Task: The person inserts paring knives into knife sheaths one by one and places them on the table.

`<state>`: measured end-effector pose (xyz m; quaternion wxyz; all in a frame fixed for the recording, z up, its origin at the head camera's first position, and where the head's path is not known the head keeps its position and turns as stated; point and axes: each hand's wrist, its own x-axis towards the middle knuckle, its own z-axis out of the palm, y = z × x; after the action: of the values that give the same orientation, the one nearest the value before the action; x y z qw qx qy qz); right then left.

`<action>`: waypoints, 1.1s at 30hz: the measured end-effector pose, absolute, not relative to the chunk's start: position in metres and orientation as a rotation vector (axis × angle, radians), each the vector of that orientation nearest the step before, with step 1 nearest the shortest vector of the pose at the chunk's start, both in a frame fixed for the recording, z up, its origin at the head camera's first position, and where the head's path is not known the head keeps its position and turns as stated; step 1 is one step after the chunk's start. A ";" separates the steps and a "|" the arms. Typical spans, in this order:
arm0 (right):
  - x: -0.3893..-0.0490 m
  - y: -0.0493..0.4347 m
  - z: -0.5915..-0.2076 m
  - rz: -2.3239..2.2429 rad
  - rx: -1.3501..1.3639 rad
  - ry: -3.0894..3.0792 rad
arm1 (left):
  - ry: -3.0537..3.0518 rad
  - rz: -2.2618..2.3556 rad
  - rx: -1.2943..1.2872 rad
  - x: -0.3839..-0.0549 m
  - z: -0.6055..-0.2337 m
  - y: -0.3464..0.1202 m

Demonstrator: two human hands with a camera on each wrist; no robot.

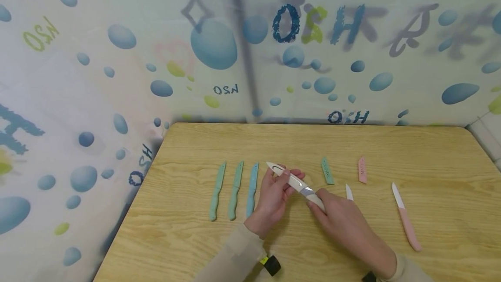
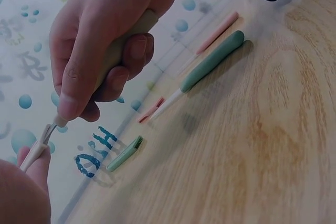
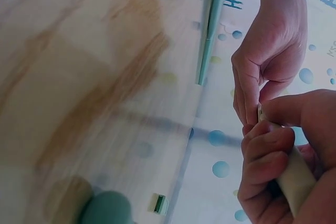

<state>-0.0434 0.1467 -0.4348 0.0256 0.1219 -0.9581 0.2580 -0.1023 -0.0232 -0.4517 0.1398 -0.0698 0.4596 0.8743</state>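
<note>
A small knife with a pale cream handle lies partly in a white blade sheath, with a grey stretch of blade showing between them. My left hand pinches the sheath near its middle, thumb on top. Fingers of my right hand curl round the handle, which also shows in the left wrist view as a pale handle. Under the right hand in the head view, a knife with a white blade is mostly hidden; the left wrist view shows its green handle.
Left of my hands, two green sheathed knives and a blue sheathed knife lie side by side. A green sheath and a pink sheath lie behind the right hand. A pink-handled knife is at right on the wooden table.
</note>
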 end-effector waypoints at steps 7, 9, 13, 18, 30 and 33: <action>-0.043 0.146 -0.432 0.814 0.371 -2.961 | 1.349 2.528 -0.179 -0.101 -0.454 -0.023; -0.043 0.146 -0.433 0.818 0.372 -2.955 | 1.355 2.532 -0.174 -0.100 -0.455 -0.023; -0.043 0.145 -0.434 0.816 0.383 -2.935 | 1.345 2.529 -0.172 -0.099 -0.455 -0.022; -0.043 0.144 -0.434 0.814 0.393 -2.924 | 1.332 2.527 -0.181 -0.099 -0.455 -0.022; -0.045 0.143 -0.433 0.849 0.359 -2.991 | 1.336 2.526 -0.152 -0.097 -0.457 -0.019; -0.045 0.144 -0.432 0.845 0.359 -2.984 | 1.333 2.528 -0.151 -0.096 -0.457 -0.018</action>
<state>-0.0450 0.1435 -0.4322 0.0098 0.1149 -0.9557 0.2707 -0.0965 -0.0181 -0.4567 0.1393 -0.0521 0.4612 0.8747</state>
